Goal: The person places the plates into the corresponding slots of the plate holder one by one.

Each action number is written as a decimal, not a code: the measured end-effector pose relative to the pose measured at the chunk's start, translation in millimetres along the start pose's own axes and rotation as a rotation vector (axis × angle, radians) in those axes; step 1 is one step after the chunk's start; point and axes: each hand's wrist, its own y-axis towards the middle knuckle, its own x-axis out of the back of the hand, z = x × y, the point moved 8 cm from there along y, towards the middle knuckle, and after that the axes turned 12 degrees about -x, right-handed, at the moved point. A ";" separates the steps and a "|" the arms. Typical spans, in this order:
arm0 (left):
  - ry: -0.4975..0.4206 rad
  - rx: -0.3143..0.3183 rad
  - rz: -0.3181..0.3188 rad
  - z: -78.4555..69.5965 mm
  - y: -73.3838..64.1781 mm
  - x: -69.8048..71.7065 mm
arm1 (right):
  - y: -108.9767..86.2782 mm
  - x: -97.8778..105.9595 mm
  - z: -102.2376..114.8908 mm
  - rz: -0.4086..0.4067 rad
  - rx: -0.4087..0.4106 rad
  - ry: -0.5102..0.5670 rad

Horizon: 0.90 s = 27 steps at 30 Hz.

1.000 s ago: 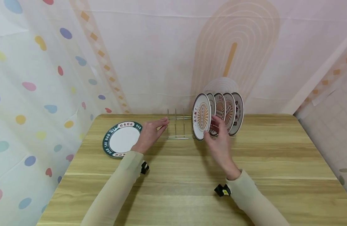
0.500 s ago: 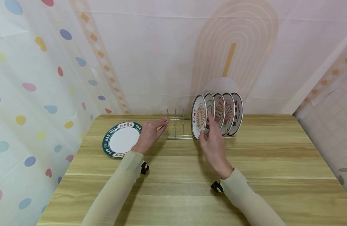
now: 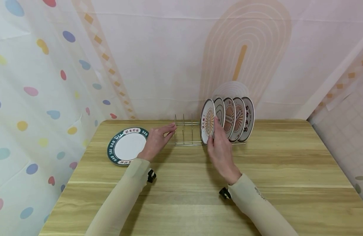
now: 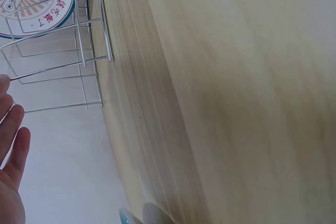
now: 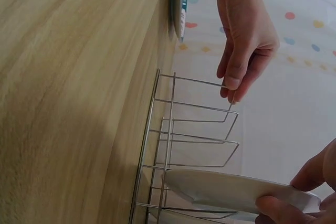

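Observation:
A wire dish rack (image 3: pixel 188 143) stands near the table's back edge. My left hand (image 3: pixel 156 139) pinches the wire at its left end between thumb and fingers. In the rack's right part several patterned plates stand on edge, facing left. My right hand (image 3: pixel 222 152) holds the leftmost plate (image 3: pixel 208 121), white with an orange sunburst; in the right wrist view the thumb and a finger grip this plate (image 5: pixel 231 187) at its rim, its lower edge between the rack wires. The left slots of the rack hold no plate.
A green-rimmed plate (image 3: pixel 129 146) lies flat on the wooden table (image 3: pixel 187 196) left of the rack, partly behind my left hand. A patterned curtain (image 3: pixel 157 59) hangs right behind the table. Plates (image 3: pixel 247 119) fill the rack's right end.
The right hand has moved slightly left with the leftmost plate, which now stands more edge-on and farther from the plate behind it. The left hand stays on the rack's end.

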 end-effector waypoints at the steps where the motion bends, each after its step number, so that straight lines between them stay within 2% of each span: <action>1: 0.001 -0.002 -0.003 -0.3 0.0 0.1 | 0.2 -0.9 0.1 0.005 0.001 -0.002; 9: 0.004 -0.003 -0.015 -1.1 -0.4 1.2 | 2.6 -7.6 -1.0 0.028 -0.020 -0.036; 21: 0.001 -0.002 -0.020 0.3 -0.9 0.8 | 5.8 -12.5 -1.7 -0.017 0.013 -0.060; 27: 0.007 -0.010 -0.026 0.0 -0.8 0.5 | 5.7 -15.4 -4.8 -0.014 0.009 -0.056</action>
